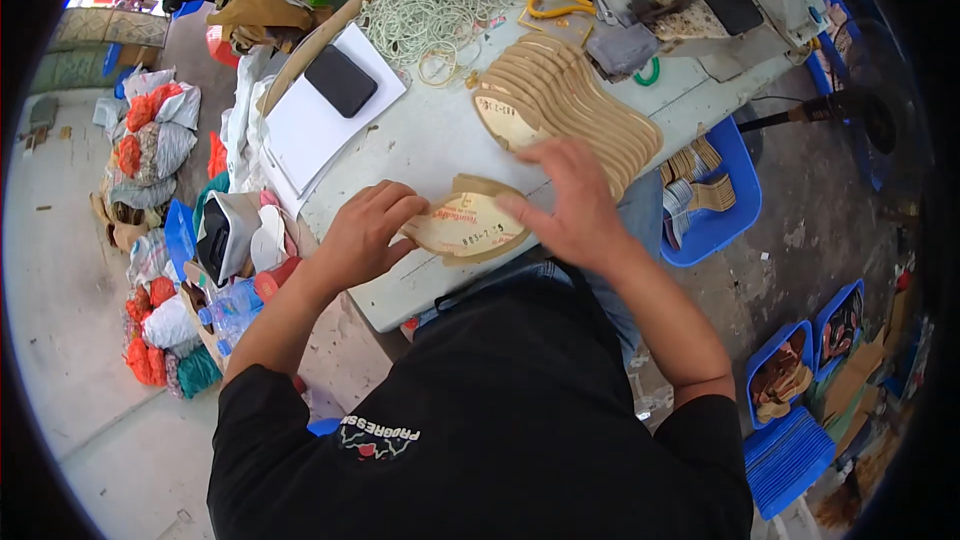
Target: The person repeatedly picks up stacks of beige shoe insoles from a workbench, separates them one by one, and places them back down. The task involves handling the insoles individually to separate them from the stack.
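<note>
Insole piece: I see it (468,222) between the two hands, over the worktable (432,140) near its front edge; can't tell if it rests flat or is slightly lifted
Left hand: bent fingers and thumb (375,225) pinch the piece's left end
Right hand: thumb lies on the piece's right end, fingers spread away toward the insole stack, no closed grip that I see (575,208); can't tell if fingertips touch the stack
Weight: I'd guess light, one hand enough
Stiffness: probably springy board, bends a little, holds its curve
Slip: smooth printed face may slide under dry fingers; the edges should grip better
Fragility: low, I'd say; creasing or a bent rim the likelier damage
Where to hold: I'd take both narrow ends, thumbs on the face, fingers under the rim
Piece face: pale, rounded, red and dark print, tan edges showing above and below
Insole stack: tan wavy layers packed close, beyond the right hand (575,105)
Elastic bands: pale thin loops, tangled heap (415,20)
Phone: dark slab, glossy (341,80), on white paper sheets (310,145)
Scissors: yellow loop handles (560,2)
Blue bin: plastic, striped and tan pieces inside (748,202)
</note>
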A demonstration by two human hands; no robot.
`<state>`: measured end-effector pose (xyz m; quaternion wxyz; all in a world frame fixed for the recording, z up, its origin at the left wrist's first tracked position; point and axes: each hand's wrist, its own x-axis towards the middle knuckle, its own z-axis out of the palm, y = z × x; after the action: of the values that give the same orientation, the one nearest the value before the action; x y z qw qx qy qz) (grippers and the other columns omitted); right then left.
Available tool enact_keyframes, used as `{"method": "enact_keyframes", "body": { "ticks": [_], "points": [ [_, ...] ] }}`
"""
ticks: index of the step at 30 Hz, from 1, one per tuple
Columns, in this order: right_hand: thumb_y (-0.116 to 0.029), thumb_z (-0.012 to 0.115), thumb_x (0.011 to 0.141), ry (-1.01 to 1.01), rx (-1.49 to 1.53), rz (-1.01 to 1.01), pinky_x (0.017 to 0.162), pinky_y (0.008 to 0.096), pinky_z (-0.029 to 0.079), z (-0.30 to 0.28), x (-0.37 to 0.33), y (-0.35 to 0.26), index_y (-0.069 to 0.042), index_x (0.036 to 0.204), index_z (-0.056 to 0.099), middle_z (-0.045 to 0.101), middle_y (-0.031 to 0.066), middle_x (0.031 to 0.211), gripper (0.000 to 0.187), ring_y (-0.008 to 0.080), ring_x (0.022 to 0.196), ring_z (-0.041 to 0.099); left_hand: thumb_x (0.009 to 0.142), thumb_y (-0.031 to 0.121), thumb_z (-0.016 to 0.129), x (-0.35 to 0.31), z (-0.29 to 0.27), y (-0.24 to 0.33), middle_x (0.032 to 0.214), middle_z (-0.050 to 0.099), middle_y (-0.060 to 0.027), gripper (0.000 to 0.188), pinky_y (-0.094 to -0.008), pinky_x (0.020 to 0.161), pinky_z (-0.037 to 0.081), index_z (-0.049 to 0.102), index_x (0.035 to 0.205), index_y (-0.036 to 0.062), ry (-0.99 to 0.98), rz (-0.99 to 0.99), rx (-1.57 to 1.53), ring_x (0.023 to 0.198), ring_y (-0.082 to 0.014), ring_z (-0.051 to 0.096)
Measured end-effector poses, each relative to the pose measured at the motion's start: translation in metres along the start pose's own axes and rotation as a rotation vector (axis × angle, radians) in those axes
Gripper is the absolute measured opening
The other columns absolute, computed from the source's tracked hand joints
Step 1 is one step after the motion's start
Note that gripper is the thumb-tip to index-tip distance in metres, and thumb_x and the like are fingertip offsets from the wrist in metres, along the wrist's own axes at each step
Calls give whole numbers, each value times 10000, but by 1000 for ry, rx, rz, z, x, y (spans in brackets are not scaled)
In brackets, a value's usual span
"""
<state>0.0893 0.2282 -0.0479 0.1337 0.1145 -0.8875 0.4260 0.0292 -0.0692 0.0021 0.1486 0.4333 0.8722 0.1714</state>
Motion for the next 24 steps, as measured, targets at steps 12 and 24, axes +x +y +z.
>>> {"method": "enact_keyframes", "body": {
  "ticks": [12,24],
  "points": [
    [-143,710,993,-448,1232,694,661,211,490,-6,24,-15,-1,1013,672,713,7,889,148,29,768,620,869,338,757,47,-40,21,764,645,-77,410,-402,761,454,719,1171,62,-40,160,-217,738,-289,627],
    [-99,735,896,205,218,-37,746,327,525,-29,0,-35,-53,956,737,748,94,952,76,236,833,703,870,346,780,76,-44,49,721,646,-60,351,-390,669,437,760,1128,108,76,177,-148,665,-275,622]
  ]
}}
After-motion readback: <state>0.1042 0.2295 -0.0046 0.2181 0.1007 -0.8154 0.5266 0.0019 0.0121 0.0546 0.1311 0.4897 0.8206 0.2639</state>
